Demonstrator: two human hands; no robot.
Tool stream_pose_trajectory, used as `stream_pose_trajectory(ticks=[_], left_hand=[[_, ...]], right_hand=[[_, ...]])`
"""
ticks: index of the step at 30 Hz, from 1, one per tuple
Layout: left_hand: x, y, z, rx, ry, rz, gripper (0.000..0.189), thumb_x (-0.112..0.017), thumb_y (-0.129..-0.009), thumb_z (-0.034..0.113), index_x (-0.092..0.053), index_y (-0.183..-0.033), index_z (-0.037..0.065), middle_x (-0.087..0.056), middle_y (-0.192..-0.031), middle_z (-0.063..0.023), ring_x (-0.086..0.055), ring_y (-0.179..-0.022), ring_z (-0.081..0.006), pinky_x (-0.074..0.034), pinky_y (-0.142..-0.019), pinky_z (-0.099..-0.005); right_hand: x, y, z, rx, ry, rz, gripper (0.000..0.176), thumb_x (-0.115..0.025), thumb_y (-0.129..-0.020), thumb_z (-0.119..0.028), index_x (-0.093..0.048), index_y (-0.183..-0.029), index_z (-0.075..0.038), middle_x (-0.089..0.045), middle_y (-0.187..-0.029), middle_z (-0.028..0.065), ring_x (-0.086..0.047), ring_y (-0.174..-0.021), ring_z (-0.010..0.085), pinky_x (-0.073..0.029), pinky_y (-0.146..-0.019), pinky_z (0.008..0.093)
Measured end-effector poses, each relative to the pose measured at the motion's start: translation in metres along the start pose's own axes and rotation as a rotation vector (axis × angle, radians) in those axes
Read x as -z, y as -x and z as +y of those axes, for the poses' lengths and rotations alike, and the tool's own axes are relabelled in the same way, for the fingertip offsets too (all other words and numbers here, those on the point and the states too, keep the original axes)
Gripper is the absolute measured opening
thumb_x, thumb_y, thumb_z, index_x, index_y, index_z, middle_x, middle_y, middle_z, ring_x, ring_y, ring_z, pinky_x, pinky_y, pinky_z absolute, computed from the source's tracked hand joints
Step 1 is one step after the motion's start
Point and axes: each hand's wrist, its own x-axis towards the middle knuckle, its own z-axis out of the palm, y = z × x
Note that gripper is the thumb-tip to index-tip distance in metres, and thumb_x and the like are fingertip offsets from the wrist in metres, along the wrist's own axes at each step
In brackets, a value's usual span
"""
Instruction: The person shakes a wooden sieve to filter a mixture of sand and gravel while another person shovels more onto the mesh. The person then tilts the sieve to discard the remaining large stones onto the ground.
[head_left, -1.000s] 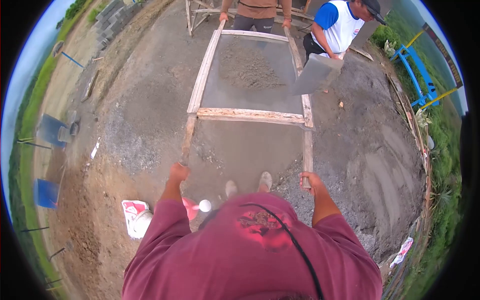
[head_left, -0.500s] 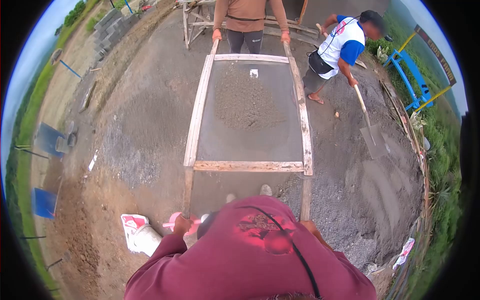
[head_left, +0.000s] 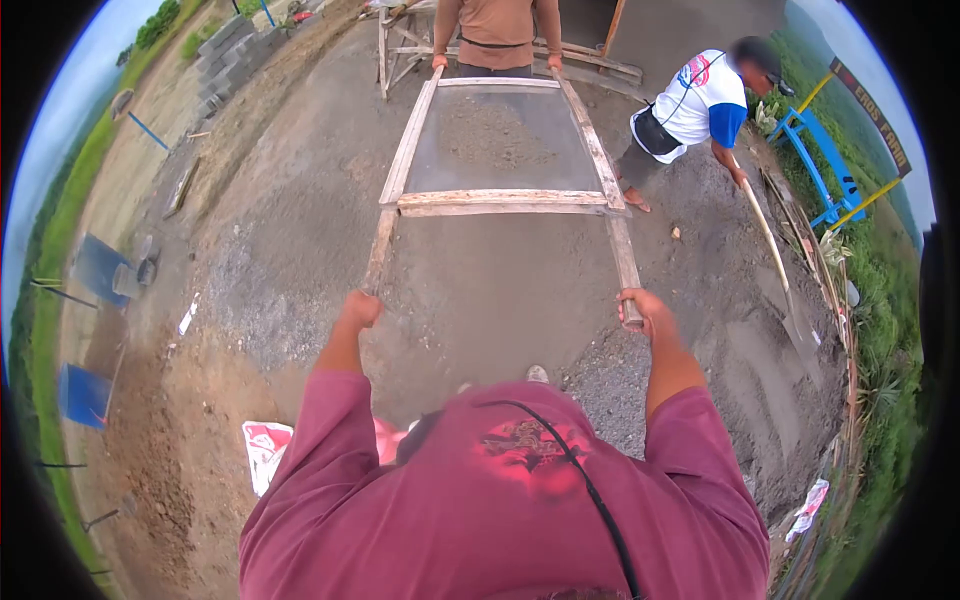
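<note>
Left grip (head_left: 362, 308): fist closed around the left wooden handle (head_left: 382, 250), at its near end. Right grip (head_left: 652, 312): fingers wrapped round the right wooden handle (head_left: 622, 255), butt end poking out below. Both handles belong to the wood-framed screen (head_left: 500, 198), straight ahead of the wearer, carrying a low heap of grey sandy material (head_left: 490, 135). Person in brown top (head_left: 497, 35) has both hands on its far handles. Off to the right, person in white-and-blue shirt (head_left: 690, 105) bends over a long-handled shovel (head_left: 766, 226), blade at the grey ground material. Far left: stacked grey blocks (head_left: 235, 58), blue container (head_left: 84, 395).
</note>
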Motion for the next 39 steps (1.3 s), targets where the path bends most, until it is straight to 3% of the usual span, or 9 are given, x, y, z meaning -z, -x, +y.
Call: stream_pose_trajectory(ticks=[4,8,10,13,16,19,28,35,39], left_hand=[[-0.03,0.039,-0.022,0.018,0.019,-0.031,0.024,-0.064,-0.073,0.017,-0.07,-0.069,-0.005,-0.068,-0.064,-0.021,-0.07,-0.057,-0.0305,-0.055,-0.059,-0.0422],[-0.121,0.093,-0.206,0.025,-0.21,0.003,0.025,-0.069,-0.074,0.022,-0.07,-0.068,-0.002,-0.07,-0.07,-0.0212,-0.071,-0.061,-0.0286,-0.056,-0.062,-0.0416],[-0.114,0.172,-0.237,0.28,0.15,-0.18,0.026,-0.074,-0.071,0.007,-0.067,-0.094,-0.002,-0.066,-0.067,-0.0135,-0.064,-0.053,-0.0238,-0.05,-0.048,-0.0389],[-0.095,0.241,-0.249,0.25,0.126,-0.092,0.034,-0.074,-0.068,0.001,-0.066,-0.101,0.0,-0.063,-0.066,-0.0082,-0.062,-0.052,-0.0206,-0.044,-0.043,-0.0378],[-0.096,0.226,-0.248,0.276,0.038,-0.121,0.03,-0.075,-0.067,0.004,-0.069,-0.096,-0.002,-0.067,-0.07,-0.0124,-0.068,-0.059,-0.0249,-0.051,-0.049,-0.0396],[-0.109,0.115,-0.256,0.258,-0.136,-0.177,0.031,-0.079,-0.069,0.019,-0.072,-0.088,-0.006,-0.073,-0.079,-0.0199,-0.074,-0.078,-0.0307,-0.058,-0.071,-0.0403],[0.012,0.004,0.02,0.003,0.063,-0.023,0.021,-0.069,-0.069,0.017,-0.071,-0.067,-0.004,-0.067,-0.062,-0.0194,-0.069,-0.059,-0.0295,-0.053,-0.057,-0.0434],[-0.114,0.083,-0.218,-0.156,-0.399,-0.185,0.034,-0.068,-0.073,0.026,-0.072,-0.079,-0.008,-0.071,-0.077,-0.0252,-0.073,-0.068,-0.0342,-0.058,-0.068,-0.0434],[-0.091,0.213,-0.231,0.23,0.098,-0.155,0.042,-0.079,-0.066,0.003,-0.064,-0.104,-0.008,-0.069,-0.073,-0.0147,-0.066,-0.056,-0.0251,-0.05,-0.049,-0.0412]], right_hand=[[-0.005,0.027,0.023,-0.009,-0.011,0.064,0.017,-0.068,-0.081,-0.027,-0.063,-0.089,-0.013,-0.064,-0.072,0.0008,-0.064,-0.063,0.0149,-0.053,-0.064,0.038],[-0.004,0.019,0.245,-0.03,-0.068,0.027,0.019,-0.07,-0.08,-0.019,-0.068,-0.089,-0.002,-0.067,-0.074,0.0079,-0.063,-0.057,0.0206,-0.049,-0.05,0.0346],[-0.013,0.059,0.33,-0.133,-0.244,0.044,0.019,-0.074,-0.076,-0.013,-0.07,-0.082,0.005,-0.067,-0.07,0.0127,-0.067,-0.059,0.0255,-0.052,-0.055,0.0387],[-0.02,0.109,0.375,-0.156,0.267,0.158,0.032,-0.08,-0.072,-0.018,-0.074,-0.09,0.007,-0.071,-0.08,0.0158,-0.07,-0.072,0.0303,-0.055,-0.064,0.0403],[-0.018,0.086,0.372,-0.149,0.404,0.185,0.039,-0.081,-0.069,-0.019,-0.073,-0.096,0.008,-0.071,-0.08,0.0156,-0.07,-0.074,0.0335,-0.055,-0.065,0.0416],[-0.028,0.027,0.3,-0.116,-0.155,0.045,0.031,-0.076,-0.074,-0.016,-0.069,-0.093,0.008,-0.069,-0.08,0.0153,-0.069,-0.068,0.0291,-0.055,-0.06,0.0403],[-0.004,0.019,-0.028,0.01,-0.001,0.047,0.02,-0.068,-0.081,-0.028,-0.061,-0.092,-0.014,-0.064,-0.074,-0.0003,-0.064,-0.064,0.0149,-0.053,-0.067,0.0382],[-0.008,0.02,0.25,-0.026,-0.168,0.096,0.022,-0.071,-0.077,-0.019,-0.069,-0.088,0.001,-0.066,-0.071,0.0108,-0.065,-0.058,0.024,-0.052,-0.055,0.0384],[-0.034,0.128,0.321,-0.127,0.357,0.261,0.032,-0.075,-0.076,-0.025,-0.072,-0.085,0.006,-0.071,-0.079,0.0174,-0.07,-0.07,0.0291,-0.054,-0.066,0.0386]])
